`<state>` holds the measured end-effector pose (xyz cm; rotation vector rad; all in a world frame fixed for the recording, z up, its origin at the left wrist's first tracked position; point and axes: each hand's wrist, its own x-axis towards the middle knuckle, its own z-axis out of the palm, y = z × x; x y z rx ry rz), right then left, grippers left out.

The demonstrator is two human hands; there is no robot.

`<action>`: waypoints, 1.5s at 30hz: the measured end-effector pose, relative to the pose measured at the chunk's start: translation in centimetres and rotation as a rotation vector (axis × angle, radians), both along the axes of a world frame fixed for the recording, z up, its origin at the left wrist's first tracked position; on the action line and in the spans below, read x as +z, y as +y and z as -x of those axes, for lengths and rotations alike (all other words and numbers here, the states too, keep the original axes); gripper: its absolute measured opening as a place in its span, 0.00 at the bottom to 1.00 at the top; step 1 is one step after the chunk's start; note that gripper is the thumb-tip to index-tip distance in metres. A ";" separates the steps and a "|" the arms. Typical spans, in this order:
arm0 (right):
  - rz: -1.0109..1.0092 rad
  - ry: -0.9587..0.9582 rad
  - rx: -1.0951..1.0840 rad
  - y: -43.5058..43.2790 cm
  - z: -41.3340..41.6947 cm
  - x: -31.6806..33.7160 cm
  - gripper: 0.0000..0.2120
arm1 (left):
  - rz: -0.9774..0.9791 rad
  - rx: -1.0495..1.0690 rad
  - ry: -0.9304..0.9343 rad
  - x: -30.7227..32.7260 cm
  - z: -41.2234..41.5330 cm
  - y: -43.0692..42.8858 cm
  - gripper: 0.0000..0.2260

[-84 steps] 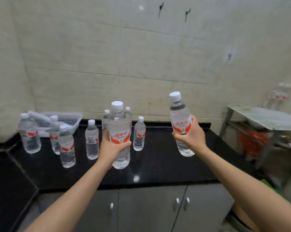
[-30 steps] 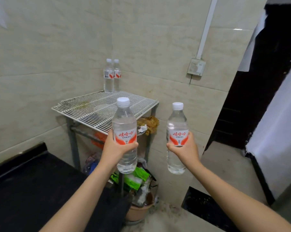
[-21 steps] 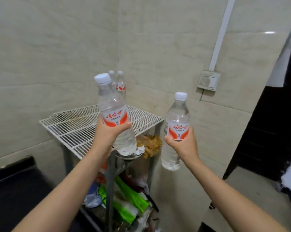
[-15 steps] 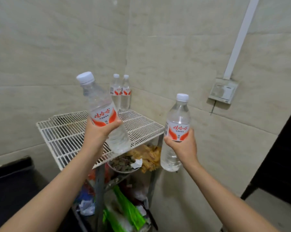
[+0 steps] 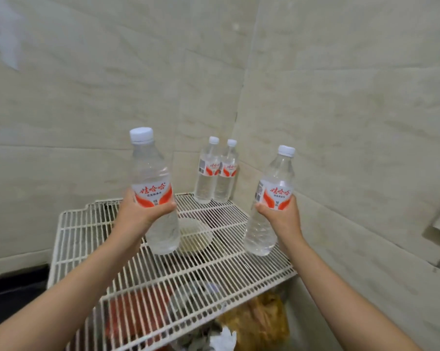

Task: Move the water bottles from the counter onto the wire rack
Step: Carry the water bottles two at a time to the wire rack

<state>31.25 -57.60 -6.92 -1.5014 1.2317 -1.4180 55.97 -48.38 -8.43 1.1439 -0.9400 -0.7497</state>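
Observation:
My left hand (image 5: 138, 216) grips a clear water bottle (image 5: 154, 191) with a white cap and red-and-white label, held upright above the middle of the white wire rack (image 5: 82, 239). My right hand (image 5: 281, 219) holds a second bottle (image 5: 272, 198) of the same kind, tilted slightly, over the rack's right side. Both bottles hang in the air, off the rack's surface. Two more bottles (image 5: 215, 171) stand side by side at the rack's back corner, against the tiled walls.
Tiled walls close the rack in behind and on the right. A pale bowl (image 5: 196, 234) shows through the wires below the rack top, with red, orange and white items (image 5: 259, 323) on the lower level. The black counter edge (image 5: 14, 282) lies at the left.
I turned from the counter to the rack and came closer. Both hands carried their bottles over the rack top; the left bottle went from tilted to upright.

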 end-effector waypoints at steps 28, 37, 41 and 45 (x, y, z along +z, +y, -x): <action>-0.098 0.043 0.300 -22.2 -4.0 -5.0 0.38 | -0.147 0.210 -0.114 -1.3 8.9 -20.6 0.29; -0.156 0.215 0.249 -20.2 -2.7 -6.0 0.36 | -0.157 0.223 -0.151 -1.9 10.2 -24.2 0.34; -0.097 0.159 0.206 -18.8 -2.1 -5.3 0.37 | -0.149 0.211 -0.144 -2.3 10.5 -24.7 0.34; -0.027 0.123 0.141 -17.1 -2.6 -5.4 0.33 | -0.148 0.197 -0.147 -2.6 10.4 -24.6 0.35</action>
